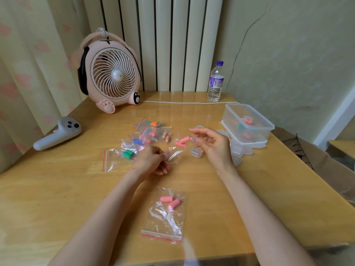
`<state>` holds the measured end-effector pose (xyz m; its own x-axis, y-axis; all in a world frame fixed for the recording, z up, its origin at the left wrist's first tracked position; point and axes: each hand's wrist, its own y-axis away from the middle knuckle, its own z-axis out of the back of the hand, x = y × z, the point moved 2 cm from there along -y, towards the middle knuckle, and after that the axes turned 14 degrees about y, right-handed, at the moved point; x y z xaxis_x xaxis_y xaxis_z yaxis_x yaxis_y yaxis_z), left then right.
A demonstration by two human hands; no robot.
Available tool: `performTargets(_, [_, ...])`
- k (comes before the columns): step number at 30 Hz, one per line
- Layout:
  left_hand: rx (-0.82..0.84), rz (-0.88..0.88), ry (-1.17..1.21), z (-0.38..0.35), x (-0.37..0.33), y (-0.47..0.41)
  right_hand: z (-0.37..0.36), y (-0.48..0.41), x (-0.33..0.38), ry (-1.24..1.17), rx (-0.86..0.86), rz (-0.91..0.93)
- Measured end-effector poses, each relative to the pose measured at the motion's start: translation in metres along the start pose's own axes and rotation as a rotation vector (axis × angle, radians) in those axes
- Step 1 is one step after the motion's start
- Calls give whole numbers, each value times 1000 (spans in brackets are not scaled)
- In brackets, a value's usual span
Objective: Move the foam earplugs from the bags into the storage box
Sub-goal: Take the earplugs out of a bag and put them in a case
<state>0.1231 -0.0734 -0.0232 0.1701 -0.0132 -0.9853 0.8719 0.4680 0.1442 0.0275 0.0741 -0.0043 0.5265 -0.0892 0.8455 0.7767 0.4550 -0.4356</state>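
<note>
Two pink foam earplugs [182, 142] sit at the fingertips of your right hand [212, 144], between the heap of bags and the clear storage box [267, 125] at the right edge of the desk [76, 189]. Whether that grip pinches them or merely touches them cannot be told. Your left hand [151, 162] curls its grip round a crinkled clear zip bag [173, 155].

Risk: the plugs are light, springy cylinders. Released short of the box, they could roll or bounce across the glossy wooden desk. The thin, slippery film bags with red seal strips, holding green plugs [127, 153], blue plugs [137, 141] and orange plugs [153, 123], may snag and scatter.
</note>
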Motion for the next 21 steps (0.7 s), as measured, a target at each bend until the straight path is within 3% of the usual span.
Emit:
performTargets(8, [31, -16, -20, -1, -1, 0, 4, -1, -5, 5, -132, -10])
performTargets(15, [16, -44, -48, 0, 2, -2, -1, -1, -5, -20, 17, -1])
performTargets(21, [-136, -222, -384, 3, 2, -7, 2, -3, -5, -26, -63, 5])
